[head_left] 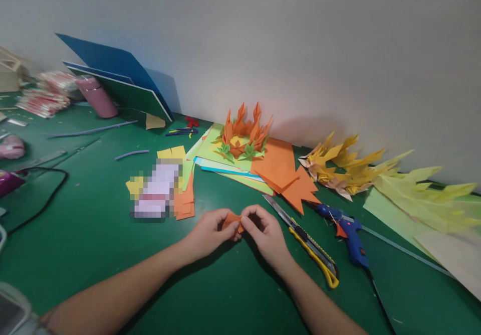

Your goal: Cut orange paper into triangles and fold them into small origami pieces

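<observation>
A small folded piece of orange paper (232, 220) is pinched between both hands just above the green table (93, 234). My left hand (211, 232) grips its left side with curled fingers. My right hand (263, 232) pinches its right side with thumb and fingertips. Most of the paper is hidden by the fingers. A yellow utility knife (306, 242) lies just right of my right hand.
A blue glue gun (349, 234) with its cord lies right of the knife. Orange paper sheets (285, 174), a folded orange paper flower (244, 134) on coloured sheets, and yellow paper flowers (345, 167) sit along the wall. Small orange squares (184, 199), a pink cup (96, 97) and blue boards (112, 74) are to the left.
</observation>
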Demonstrator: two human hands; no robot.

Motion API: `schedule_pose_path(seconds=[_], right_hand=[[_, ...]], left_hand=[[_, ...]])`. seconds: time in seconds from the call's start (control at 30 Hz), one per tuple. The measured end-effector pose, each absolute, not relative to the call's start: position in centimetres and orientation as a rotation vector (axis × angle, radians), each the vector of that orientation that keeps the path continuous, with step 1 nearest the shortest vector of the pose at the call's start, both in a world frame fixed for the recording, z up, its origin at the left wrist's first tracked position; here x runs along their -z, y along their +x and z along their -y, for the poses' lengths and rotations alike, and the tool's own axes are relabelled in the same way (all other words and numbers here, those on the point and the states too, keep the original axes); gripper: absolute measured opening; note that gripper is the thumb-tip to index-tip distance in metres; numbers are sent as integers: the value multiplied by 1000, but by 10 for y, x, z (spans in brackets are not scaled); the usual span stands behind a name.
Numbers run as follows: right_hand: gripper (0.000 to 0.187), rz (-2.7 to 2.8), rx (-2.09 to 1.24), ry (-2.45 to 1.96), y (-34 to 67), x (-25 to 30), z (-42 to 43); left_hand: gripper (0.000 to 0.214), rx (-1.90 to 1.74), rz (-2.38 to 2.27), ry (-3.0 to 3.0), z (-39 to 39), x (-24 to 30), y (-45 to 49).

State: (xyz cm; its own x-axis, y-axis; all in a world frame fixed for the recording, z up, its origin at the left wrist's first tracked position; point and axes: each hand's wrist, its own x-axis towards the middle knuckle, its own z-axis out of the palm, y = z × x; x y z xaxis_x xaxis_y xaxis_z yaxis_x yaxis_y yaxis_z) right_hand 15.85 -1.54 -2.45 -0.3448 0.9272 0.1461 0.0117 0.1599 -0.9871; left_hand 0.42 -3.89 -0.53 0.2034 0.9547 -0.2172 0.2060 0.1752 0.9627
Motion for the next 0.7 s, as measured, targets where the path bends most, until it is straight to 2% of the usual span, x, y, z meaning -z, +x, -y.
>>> schedule_pose_path(seconds=[0.1,0.3,0.5,0.6,0.7], right_hand=[[16,1583,-1319,-926,159,24,16],[13,1711,-1062,-960,157,23,16],[10,1556,-1149,-920,159,22,16],[19,1458,-1216,-868,159,22,17],[19,1475,-1260,-860,159,22,18]], left_hand=[[21,-756,-1327,1446,39,1,4],[22,-740,-1375,1465,39,-7,3],[31,-841,-1259,1279,36,-6,1],[32,-1007,-1202,1190,35,-7,1],[32,-1053,-1202,1115,35,-8,1]])
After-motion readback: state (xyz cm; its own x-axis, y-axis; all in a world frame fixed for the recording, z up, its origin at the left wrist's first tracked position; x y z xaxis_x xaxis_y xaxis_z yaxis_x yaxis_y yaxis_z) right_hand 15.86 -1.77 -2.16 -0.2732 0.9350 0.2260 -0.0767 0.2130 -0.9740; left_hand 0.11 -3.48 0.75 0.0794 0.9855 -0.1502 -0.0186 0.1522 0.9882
